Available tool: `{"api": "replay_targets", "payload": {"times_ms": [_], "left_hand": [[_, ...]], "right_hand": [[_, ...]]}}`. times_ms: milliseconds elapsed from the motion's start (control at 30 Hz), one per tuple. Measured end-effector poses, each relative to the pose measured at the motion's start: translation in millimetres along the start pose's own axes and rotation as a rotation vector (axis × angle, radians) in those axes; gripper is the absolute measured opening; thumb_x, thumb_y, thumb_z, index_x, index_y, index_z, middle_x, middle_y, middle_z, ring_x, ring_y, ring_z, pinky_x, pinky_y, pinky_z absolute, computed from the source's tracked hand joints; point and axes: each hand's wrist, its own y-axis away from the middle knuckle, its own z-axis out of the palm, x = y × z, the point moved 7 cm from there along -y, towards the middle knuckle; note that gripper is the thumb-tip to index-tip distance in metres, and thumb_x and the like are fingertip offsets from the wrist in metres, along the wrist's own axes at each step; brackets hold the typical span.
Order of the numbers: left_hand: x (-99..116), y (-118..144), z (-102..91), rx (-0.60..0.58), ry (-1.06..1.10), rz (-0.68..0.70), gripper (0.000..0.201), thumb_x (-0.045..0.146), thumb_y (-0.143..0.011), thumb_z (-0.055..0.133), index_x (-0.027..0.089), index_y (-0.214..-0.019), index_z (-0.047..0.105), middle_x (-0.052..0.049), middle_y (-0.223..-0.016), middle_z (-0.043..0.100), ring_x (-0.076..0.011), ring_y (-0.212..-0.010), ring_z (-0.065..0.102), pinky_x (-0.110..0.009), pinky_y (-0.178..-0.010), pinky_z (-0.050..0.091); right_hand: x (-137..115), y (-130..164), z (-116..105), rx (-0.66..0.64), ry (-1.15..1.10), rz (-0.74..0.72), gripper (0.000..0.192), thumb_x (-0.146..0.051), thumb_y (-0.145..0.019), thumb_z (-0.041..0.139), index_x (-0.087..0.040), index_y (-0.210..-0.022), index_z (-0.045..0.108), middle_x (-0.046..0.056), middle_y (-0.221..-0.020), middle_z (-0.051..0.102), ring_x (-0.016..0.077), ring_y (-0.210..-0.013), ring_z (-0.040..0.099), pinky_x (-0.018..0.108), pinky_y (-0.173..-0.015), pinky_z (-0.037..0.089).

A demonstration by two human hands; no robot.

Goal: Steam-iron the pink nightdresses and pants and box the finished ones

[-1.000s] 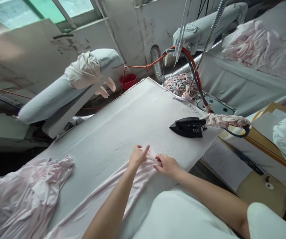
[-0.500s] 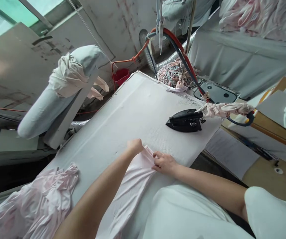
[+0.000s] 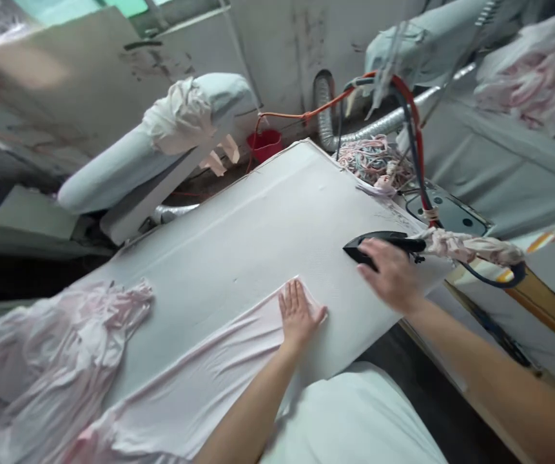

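Note:
My left hand [image 3: 299,316] lies flat with its fingers stretched, pressing the end of a pale pink piece of cloth [image 3: 219,361] onto the white padded ironing table [image 3: 248,225]. The cloth runs toward the lower left with shallow creases. A black iron [image 3: 410,245] rests on the table's right part, its tip pointing left. Over the iron's near side is my right hand [image 3: 393,277], slightly blurred, fingers extended and not wrapped round the handle. Whether the fingertips touch the iron I cannot tell.
A heap of pink cloth [image 3: 59,361] lies at the table's left. Red and dark hoses [image 3: 417,142] hang behind the iron, and a cloth-wrapped cord [image 3: 475,248] trails right from it. A padded sleeve arm [image 3: 113,171] stands beyond the far edge, near a red bucket [image 3: 265,145].
My right hand has let go of the cloth and moved right to the iron. The left hand has gone from gripping the cloth's end to lying flat on it. The view has shifted.

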Motion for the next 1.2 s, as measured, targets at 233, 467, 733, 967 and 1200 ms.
{"api": "replay_targets", "payload": {"times_ms": [233, 467, 733, 967, 1200], "left_hand": [[-7.5, -37.4, -55.6, -0.024, 0.557, 0.025, 0.062, 0.062, -0.094, 0.046, 0.017, -0.133, 0.066, -0.015, -0.147, 0.059, -0.0288, -0.141, 0.050, -0.044, -0.121, 0.035], [-281.7, 187.3, -159.8, 0.687, 0.215, -0.916, 0.037, 0.037, -0.083, 0.069, 0.016, -0.113, 0.065, -0.014, -0.131, 0.066, -0.0332, -0.129, 0.056, -0.047, -0.111, 0.043], [-370.9, 225.8, -175.0, 0.223, 0.108, -1.082, 0.024, 0.037, -0.094, 0.052, 0.020, -0.096, 0.070, -0.007, -0.093, 0.071, -0.0236, -0.078, 0.062, -0.030, -0.066, 0.040], [-379.2, 246.8, -155.0, 0.533, 0.208, -1.124, 0.030, 0.038, -0.092, 0.051, 0.020, -0.107, 0.070, -0.008, -0.090, 0.071, -0.0198, -0.067, 0.053, -0.028, -0.057, 0.030], [-386.7, 243.2, -158.0, 0.734, 0.487, -1.086, 0.016, 0.033, -0.081, 0.056, 0.021, -0.087, 0.065, -0.003, -0.074, 0.061, -0.0192, -0.065, 0.050, -0.028, -0.058, 0.034]], "right_hand": [[48.2, -51.4, -14.4, -0.488, 0.264, 0.162, 0.042, -0.053, -0.093, 0.056, -0.023, -0.118, 0.070, 0.013, -0.104, 0.077, 0.0297, -0.090, 0.071, 0.037, -0.073, 0.053], [-187.2, 13.4, 54.9, -0.809, 0.161, -0.130, 0.032, -0.053, -0.095, 0.051, -0.024, -0.093, 0.063, 0.009, -0.091, 0.075, 0.0255, -0.084, 0.071, 0.030, -0.067, 0.044], [-352.4, -15.9, 200.3, -0.809, -0.012, -0.134, 0.026, -0.046, -0.088, 0.063, -0.022, -0.096, 0.068, 0.010, -0.092, 0.076, 0.0260, -0.084, 0.071, 0.031, -0.068, 0.047], [-168.4, -47.0, 132.9, -0.558, -0.034, 0.367, 0.046, -0.057, -0.093, 0.048, -0.021, -0.067, 0.058, 0.000, -0.047, 0.050, 0.0183, -0.046, 0.054, 0.028, -0.047, 0.042], [-26.7, -7.6, 57.1, -0.385, 0.021, 0.391, 0.042, -0.056, -0.081, 0.056, -0.017, -0.083, 0.069, 0.016, -0.084, 0.074, 0.0350, -0.089, 0.071, 0.042, -0.081, 0.056]]}}
